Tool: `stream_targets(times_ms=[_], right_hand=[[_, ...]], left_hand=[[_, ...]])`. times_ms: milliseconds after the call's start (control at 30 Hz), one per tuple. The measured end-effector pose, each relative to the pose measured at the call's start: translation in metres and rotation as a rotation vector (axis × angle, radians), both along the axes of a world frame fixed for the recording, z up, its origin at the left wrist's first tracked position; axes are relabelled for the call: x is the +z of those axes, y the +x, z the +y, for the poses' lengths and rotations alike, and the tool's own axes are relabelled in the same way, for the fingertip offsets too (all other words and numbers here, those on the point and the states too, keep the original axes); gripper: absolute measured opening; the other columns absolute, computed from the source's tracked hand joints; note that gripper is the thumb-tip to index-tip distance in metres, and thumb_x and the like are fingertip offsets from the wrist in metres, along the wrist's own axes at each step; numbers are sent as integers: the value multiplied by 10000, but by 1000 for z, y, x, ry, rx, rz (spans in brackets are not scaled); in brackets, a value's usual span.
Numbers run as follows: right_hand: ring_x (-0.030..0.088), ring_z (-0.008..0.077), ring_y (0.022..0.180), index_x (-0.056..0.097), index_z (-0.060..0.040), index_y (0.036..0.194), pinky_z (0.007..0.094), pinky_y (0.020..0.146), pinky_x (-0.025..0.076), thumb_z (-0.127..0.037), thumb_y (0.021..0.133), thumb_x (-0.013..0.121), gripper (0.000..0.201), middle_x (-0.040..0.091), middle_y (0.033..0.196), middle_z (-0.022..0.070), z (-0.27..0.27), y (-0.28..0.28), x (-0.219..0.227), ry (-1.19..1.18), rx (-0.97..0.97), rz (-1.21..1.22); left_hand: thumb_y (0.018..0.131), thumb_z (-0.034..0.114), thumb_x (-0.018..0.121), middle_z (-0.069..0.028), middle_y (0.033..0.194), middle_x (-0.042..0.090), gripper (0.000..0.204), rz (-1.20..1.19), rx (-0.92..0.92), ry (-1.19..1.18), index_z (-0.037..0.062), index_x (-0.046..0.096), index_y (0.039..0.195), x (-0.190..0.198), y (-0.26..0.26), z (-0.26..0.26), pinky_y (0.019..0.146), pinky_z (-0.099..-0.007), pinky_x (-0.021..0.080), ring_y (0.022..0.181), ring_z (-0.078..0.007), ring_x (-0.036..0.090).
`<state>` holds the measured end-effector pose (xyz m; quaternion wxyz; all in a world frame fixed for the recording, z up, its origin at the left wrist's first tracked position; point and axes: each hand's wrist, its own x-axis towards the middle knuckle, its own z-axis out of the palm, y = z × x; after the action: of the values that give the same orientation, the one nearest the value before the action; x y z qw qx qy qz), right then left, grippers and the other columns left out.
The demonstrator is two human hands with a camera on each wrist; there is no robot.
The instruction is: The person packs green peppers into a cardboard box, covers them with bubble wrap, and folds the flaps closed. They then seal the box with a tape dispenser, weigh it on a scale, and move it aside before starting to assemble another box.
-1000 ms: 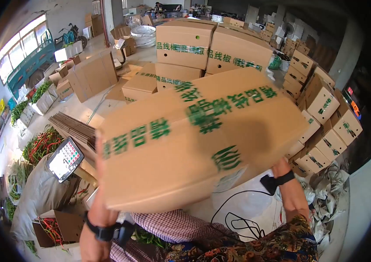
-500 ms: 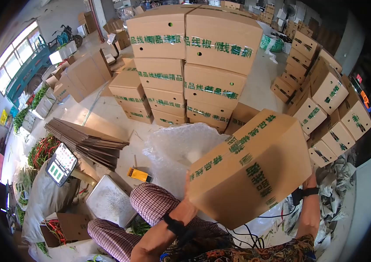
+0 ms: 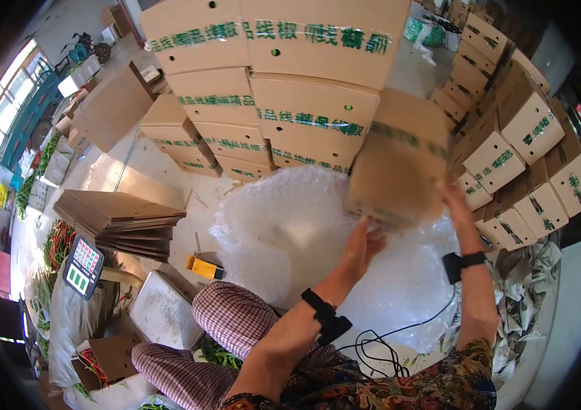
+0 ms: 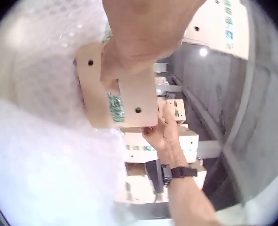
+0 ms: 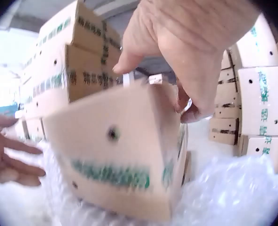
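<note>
A taped cardboard box (image 3: 400, 160) with green lettering, blurred, leans beside the right of the box stack, above the bubble wrap. My left hand (image 3: 362, 246) is at its near left corner; in the right wrist view this hand (image 5: 12, 155) has spread fingers, apart from the box (image 5: 111, 141). With curled fingers, my right hand (image 3: 456, 201) grips the box's right edge; the right wrist view shows that hand (image 5: 181, 56) over the upper edge, its thumb extended. In the left wrist view the box's end (image 4: 125, 99) has two round holes, and the right hand (image 4: 162, 134) is at its corner.
Stacked boxes (image 3: 311, 102) stand ahead, more boxes (image 3: 502, 150) at the right. Bubble wrap (image 3: 290, 232) covers the floor before my knees. Flattened cartons (image 3: 123, 219), a scale display (image 3: 83, 265) and its metal platform (image 3: 166, 311) are at the left. A black cable (image 3: 379, 348) lies near my lap.
The box has moved from in front of me to the right and away, down beside the stack. My left hand has come off its side, and both arms reach farther forward.
</note>
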<state>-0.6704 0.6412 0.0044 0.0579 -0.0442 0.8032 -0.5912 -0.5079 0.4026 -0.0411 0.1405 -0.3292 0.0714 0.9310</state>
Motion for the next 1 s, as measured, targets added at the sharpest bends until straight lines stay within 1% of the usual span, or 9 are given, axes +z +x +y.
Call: stream_targets(times_ms=[67,200,267,433,600,700,833,933,1000], right_hand=[[387,248,1346,192,24,1528,365,1132,283,-447,836,744,1003,408,1480,160,-24,3,-20,145,114,-3],[360,259,1373,51,16,1544,365,1139,281,-393,793,790,1130,350,1512,189,-15,4,-95,-241,-203,-22],[312,285,1422,65,7,1545,364,1148,275,-409,751,816,1170,323,1528,224,9,12,-173,142,-197,-165],[549,392,1224,359,-85,1449,512,1039,401,-611,733,738,967,596,1295,219,-5,15,-231,782,10,-214],[665,380,958,615,-80,1106,519,826,506,-590,802,660,595,698,974,194,-25,80,-171,1207,130,-149],[675,342,840,674,-150,922,525,693,496,-359,796,679,244,697,837,103,-15,174,-206,1328,1039,55],[664,358,942,717,-110,943,506,841,491,-155,718,693,231,695,967,176,7,275,-213,1213,1559,-104],[650,343,989,713,-91,985,480,861,492,-235,705,737,316,686,1063,182,10,262,-188,1420,1359,-400],[636,348,1012,708,-97,1025,469,877,493,-338,687,766,419,684,1084,162,28,228,-197,1024,1121,-321]], left_hand=[[936,329,654,-143,1201,643,487,381,-77,-1257,68,567,1338,-49,-3,-13,795,-400,523,953,-254,642],[848,140,691,-201,1090,644,355,215,91,-1822,43,642,1186,-44,6,-106,763,-373,506,872,-276,626],[845,136,691,-172,1075,644,307,333,227,-2452,44,650,1134,-46,10,-149,772,-371,510,874,-296,627],[880,167,682,-193,1098,672,342,250,-211,-2116,26,628,1186,-2,22,-171,820,-369,519,929,-288,658],[934,160,630,-180,1115,696,354,490,-605,-1655,8,586,1251,60,49,-163,856,-340,530,994,-254,676],[937,142,622,-174,1111,697,366,570,-594,-1702,12,569,1275,73,77,-170,854,-346,537,997,-246,677],[928,120,631,-198,1087,680,363,561,-625,-1573,7,556,1265,99,117,-182,848,-369,552,1019,-288,679],[935,117,627,-205,1091,677,366,589,-599,-1577,0,551,1273,113,147,-195,853,-368,548,1025,-280,675],[943,106,621,-201,1094,675,367,540,-594,-1557,-11,545,1282,119,166,-204,866,-356,540,1026,-261,671]])
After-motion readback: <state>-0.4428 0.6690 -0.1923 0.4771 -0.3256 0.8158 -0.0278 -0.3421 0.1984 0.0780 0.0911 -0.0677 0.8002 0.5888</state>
